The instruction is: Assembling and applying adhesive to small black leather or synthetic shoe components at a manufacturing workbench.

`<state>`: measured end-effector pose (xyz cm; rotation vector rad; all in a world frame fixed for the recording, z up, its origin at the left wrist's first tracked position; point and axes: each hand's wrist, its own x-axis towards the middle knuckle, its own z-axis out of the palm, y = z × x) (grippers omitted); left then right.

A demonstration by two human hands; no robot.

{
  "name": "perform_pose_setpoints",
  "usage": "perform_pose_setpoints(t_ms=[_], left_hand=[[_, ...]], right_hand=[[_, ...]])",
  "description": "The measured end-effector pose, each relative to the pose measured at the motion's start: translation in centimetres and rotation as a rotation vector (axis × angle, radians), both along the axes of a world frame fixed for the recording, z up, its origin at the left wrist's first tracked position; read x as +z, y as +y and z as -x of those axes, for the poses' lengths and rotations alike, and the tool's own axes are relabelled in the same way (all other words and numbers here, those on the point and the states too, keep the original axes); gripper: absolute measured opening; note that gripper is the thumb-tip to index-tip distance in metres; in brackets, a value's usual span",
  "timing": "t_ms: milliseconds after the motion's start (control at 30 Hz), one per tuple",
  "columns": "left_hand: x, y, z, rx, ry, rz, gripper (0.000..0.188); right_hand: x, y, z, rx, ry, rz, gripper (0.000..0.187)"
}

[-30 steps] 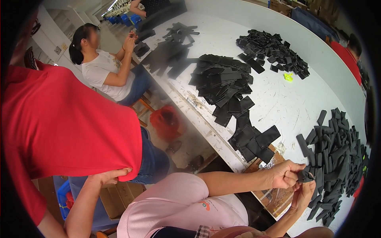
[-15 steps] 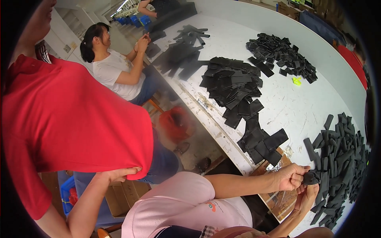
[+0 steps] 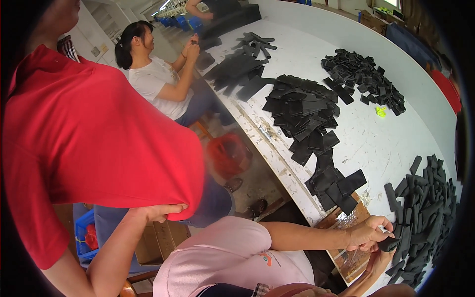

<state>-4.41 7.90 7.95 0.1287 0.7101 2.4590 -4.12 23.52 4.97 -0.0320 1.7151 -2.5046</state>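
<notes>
At the far left, a person in a red shirt (image 3: 89, 148) is standing close by, one hand (image 3: 156, 213) resting at the shirt's hem; that hand belongs to the bystander. Farther back, a person in a white top (image 3: 153, 81) is sitting at the long white table (image 3: 376, 143) with both hands raised together. Moving right along the table, heaps of black fabric pieces (image 3: 302, 109) are lying in several piles. At the lower right, the left hand (image 3: 366, 232) is reaching out from a pink sleeve (image 3: 227, 252), its fingers pressing together and pinching a small black strip (image 3: 389, 244) at the table's near edge. Just below it, the right hand (image 3: 378, 260) is coming up underneath and touching the same strip; whether its fingers are closing on it cannot be told. Beside them lies a large pile of black strips (image 3: 425, 208).
</notes>
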Motion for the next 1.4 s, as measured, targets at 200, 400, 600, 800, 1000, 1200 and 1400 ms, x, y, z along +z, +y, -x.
perform_pose_setpoints(t_ms=[200, 400, 600, 800, 1000, 1200, 1400], left_hand=[[-1.4, 0.2, 2.1, -0.167, -0.38, -0.518, 0.013], [-1.4, -0.4, 1.6, -0.149, -0.415, -0.544, 0.009], [-2.6, 0.7, 0.9, -0.143, -0.366, -0.269, 0.009], [3.6, 0.5, -0.1, 0.003, 0.022, -0.118, 0.016], [0.6, 1.0, 0.1, 0.114, 0.175, 0.11, 0.014], [-0.4, 0.0, 0.5, -0.015, -0.117, 0.006, 0.01], [1.5, -0.9, 0.8, -0.207, -0.379, -0.55, 0.002]], right_hand=[[1.6, -0.7, 0.7, -0.044, 0.03, -0.144, 0.018], [3.9, -2.1, 1.2, 0.048, 0.06, -0.167, 0.019], [0.9, -1.0, 0.2, 0.019, -0.03, 0.013, 0.021], [3.0, -0.7, 0.4, -0.1, -0.059, -0.11, 0.026], [-1.1, 0.6, 0.6, -0.044, -0.034, -0.051, 0.029], [-0.7, -0.5, -0.3, -0.049, -0.014, -0.054, 0.026], [5.2, -1.3, 1.0, 0.084, 0.107, -0.124, 0.019]])
